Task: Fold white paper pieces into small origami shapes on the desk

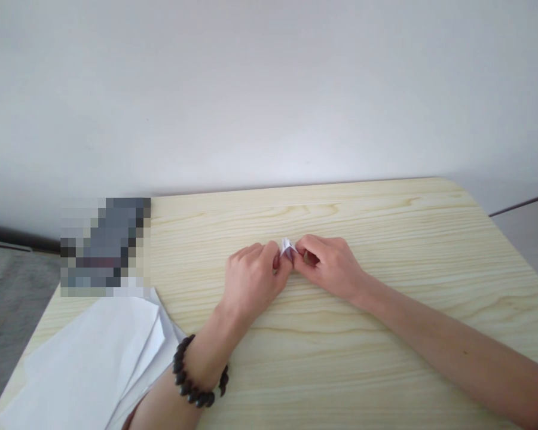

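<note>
Between my two hands is a small piece of folded white paper (287, 246), its pleated top poking up above the fingertips. My left hand (253, 272) pinches its left side between thumb and fingers. On the other side, my right hand (329, 263) grips the paper with thumb and forefinger. Both hands are close together over the middle of the table, and the fingers hide most of the paper's lower part. A dark beaded bracelet (192, 388) circles my left wrist.
White paper sheets (89, 352) lie in a loose stack at the front left, beside my left forearm. Behind them, a dark blurred-out object (112, 239) lies near the table's left edge. The light wooden table (385, 215) meets a pale wall (269, 89) at the back.
</note>
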Available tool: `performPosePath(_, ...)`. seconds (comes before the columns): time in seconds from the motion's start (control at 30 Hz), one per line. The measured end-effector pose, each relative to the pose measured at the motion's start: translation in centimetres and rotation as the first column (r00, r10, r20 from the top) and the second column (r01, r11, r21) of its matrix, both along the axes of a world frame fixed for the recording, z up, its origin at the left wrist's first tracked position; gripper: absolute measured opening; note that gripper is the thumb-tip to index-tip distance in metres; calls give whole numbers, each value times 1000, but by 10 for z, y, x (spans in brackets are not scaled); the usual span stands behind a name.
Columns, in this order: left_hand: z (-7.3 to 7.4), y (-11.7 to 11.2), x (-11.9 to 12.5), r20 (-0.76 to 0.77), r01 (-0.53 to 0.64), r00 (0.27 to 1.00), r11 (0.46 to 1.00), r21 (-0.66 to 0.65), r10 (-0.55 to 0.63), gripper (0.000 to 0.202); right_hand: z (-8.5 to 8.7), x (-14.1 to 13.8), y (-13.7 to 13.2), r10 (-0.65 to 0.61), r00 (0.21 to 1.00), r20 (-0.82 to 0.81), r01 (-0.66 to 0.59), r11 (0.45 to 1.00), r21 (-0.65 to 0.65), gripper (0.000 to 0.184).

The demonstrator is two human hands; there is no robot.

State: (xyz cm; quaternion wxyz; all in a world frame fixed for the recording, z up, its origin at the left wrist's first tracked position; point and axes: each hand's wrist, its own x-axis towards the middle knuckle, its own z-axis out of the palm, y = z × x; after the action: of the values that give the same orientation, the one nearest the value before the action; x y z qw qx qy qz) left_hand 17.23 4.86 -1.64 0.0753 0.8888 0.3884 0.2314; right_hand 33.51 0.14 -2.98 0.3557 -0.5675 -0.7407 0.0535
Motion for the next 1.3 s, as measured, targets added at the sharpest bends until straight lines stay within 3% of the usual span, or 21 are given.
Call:
performPosePath(0.13, 2, 0, -1, 27, 12, 1000, 987, 158, -17, 26, 1, 0, 0, -37, 999, -8, 37, 999, 28, 22)
performPosePath(0.23, 3, 1, -2, 47, 6, 999, 984, 178, -14, 25, 1, 0, 0, -41, 999, -5, 41, 998, 54, 20)
performPosePath(0.47, 3, 4, -4, 64, -4, 998, 985, -170, 15, 11, 1, 1, 0, 11, 998, -54, -2, 985, 170, 9)
performPosePath(0.7, 2, 2, -3, 24, 20, 1000, 994, -112, -17, 24, -3, 1, -2, 9, 999, -48, -2, 990, 142, 13)
performPosePath(0.8, 3, 4, -4, 97, 24, 995, 977, -214, -4, 23, -4, 4, -1, 39, 997, -70, -29, 989, 146, 19)
performPosePath(0.87, 4, 7, -5, 186, 74, 983, 925, -373, -4, 22, -4, 5, 0, 82, 993, -82, -67, 984, 163, 21)
performPosePath(0.97, 5, 12, -8, 387, 219, 921, 765, -605, 42, 20, -3, 7, 0, 119, 987, -105, -97, 976, 193, 22)
performPosePath(1.13, 12, 17, -12, 565, 402, 802, 525, -750, 193, 34, -1, 8, 1, 128, 982, -136, -94, 968, 232, 23)
performPosePath(1.2, 14, 17, -12, 585, 438, 784, 481, -759, 210, 37, -1, 7, 1, 139, 980, -141, -104, 967, 232, 22)
performPosePath(1.3, 16, 16, -11, 562, 410, 803, 498, -764, 201, 32, 0, 7, 1, 159, 977, -144, -124, 966, 227, 22)
